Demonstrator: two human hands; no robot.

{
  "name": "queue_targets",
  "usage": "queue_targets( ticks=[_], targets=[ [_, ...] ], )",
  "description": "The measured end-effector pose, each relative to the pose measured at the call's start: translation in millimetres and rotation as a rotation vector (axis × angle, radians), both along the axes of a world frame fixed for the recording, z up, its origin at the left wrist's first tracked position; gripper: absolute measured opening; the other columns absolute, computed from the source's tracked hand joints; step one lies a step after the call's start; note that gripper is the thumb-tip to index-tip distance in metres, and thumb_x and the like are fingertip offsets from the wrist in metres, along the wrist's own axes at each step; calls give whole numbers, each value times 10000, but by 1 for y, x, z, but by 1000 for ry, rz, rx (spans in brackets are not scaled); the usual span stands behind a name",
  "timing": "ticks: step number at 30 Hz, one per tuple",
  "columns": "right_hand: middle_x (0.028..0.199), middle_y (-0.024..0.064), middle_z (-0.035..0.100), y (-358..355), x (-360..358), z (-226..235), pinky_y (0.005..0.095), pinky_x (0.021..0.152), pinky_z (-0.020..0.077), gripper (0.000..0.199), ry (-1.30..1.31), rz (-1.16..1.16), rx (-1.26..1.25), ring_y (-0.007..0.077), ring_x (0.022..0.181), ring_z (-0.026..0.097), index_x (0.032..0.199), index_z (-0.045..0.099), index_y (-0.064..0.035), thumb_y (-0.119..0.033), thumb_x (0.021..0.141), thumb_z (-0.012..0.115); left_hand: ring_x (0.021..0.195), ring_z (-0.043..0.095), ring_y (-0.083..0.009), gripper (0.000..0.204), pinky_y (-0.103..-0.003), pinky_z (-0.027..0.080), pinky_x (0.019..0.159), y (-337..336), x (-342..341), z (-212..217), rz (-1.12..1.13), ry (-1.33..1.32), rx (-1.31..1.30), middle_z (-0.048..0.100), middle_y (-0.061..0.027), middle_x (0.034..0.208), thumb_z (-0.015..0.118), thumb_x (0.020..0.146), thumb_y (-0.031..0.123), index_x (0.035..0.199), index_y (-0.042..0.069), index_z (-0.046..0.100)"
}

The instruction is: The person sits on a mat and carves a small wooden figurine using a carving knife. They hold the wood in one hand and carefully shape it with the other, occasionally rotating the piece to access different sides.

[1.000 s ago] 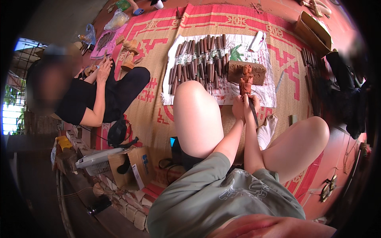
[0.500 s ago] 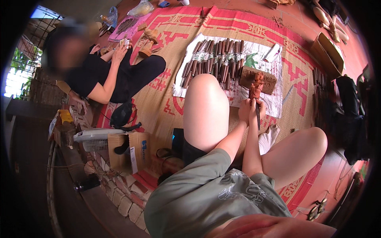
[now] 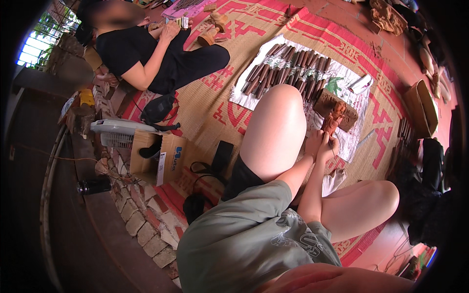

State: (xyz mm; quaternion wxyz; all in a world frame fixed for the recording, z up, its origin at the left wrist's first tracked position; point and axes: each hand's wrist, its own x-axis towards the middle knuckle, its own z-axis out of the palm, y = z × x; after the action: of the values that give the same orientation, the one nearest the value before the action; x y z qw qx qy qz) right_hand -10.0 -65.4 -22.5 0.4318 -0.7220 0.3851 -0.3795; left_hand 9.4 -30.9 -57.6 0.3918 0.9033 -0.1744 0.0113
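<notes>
A reddish-brown carved wooden figurine (image 3: 332, 120) stands tilted against a thick carved wood block (image 3: 337, 109). My left hand (image 3: 314, 142) is closed around the figurine's lower end. Pressed close beside it, my right hand (image 3: 328, 148) has its fingers curled in at the same end; what lies in them is hidden. Just beyond, many slim carving tools with dark wooden handles (image 3: 288, 66) lie in rows on a white printed cloth (image 3: 240, 95). My raised left knee partly covers the cloth's near edge.
A person in black (image 3: 132, 51) sits at the left, hands on a small object. A fan (image 3: 117, 128) and an open cardboard box (image 3: 172, 158) stand at left on the brick edge. A white roll (image 3: 360, 84) lies on the cloth; another box (image 3: 421, 108) is at right.
The view has shifted, so the scene sits further right and higher. A dark narrow tool that stuck out below my right hand no longer shows. Both hands remain at the figurine.
</notes>
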Motion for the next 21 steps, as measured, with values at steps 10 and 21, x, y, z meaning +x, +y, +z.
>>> queue_targets(
  ticks=[10, 21],
  targets=[
    [673, 46, 614, -2, 2, -13, 253, 575, 453, 238, -104, 23, 43, 107, 593, 549, 703, 617, 2, -181, 818, 717, 857, 579, -350, 194, -433, 497, 666, 8, 0, 3, 15, 46, -28, 507, -156, 984, 514, 870, 201, 1013, 103, 427],
    [652, 57, 618, 4, 2, -5, 242, 578, 452, 195, -287, 86, 266, 98, 597, 549, 743, 604, 18, -135, 837, 679, 890, 567, -330, 205, -423, 494, 701, 6, 1, 7, 10, 43, 4, 529, -154, 946, 512, 870, 218, 1009, 88, 434]
  ],
)
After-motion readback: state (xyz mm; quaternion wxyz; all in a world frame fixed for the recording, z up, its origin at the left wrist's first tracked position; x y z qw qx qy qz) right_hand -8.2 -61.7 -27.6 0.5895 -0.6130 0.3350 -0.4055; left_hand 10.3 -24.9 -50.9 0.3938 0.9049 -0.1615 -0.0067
